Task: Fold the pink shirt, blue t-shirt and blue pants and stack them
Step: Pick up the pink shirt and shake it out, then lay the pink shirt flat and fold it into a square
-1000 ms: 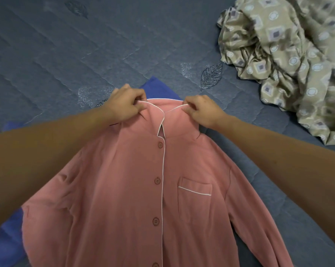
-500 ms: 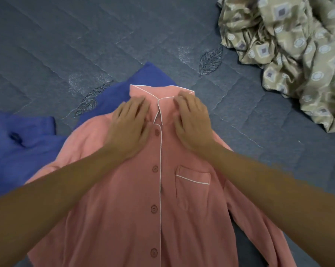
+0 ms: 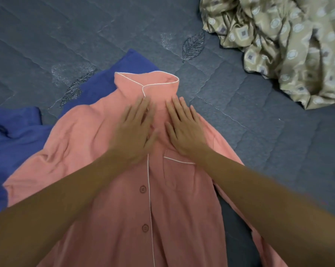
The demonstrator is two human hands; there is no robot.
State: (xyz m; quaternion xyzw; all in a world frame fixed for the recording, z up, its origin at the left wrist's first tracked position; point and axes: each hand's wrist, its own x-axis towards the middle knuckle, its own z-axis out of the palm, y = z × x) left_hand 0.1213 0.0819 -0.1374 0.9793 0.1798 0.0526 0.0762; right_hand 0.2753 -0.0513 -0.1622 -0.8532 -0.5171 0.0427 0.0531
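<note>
The pink shirt lies face up on the bed, buttoned, with white piping, a chest pocket and its collar at the far end. My left hand rests flat on the shirt's chest just left of the button line, fingers spread. Flat beside it, right of the placket and above the pocket, lies my right hand. Neither hand grips anything. A blue garment lies under and to the left of the pink shirt, and part of it pokes out beyond the collar. I cannot tell whether it is the t-shirt or the pants.
A grey-blue quilted bed cover with stitched leaf patterns lies under everything. A crumpled beige patterned cloth is heaped at the far right.
My hands let go of the collar, laid the shirt down and now press flat on its chest, sliding toward me. More of the blue garment shows at the left.
</note>
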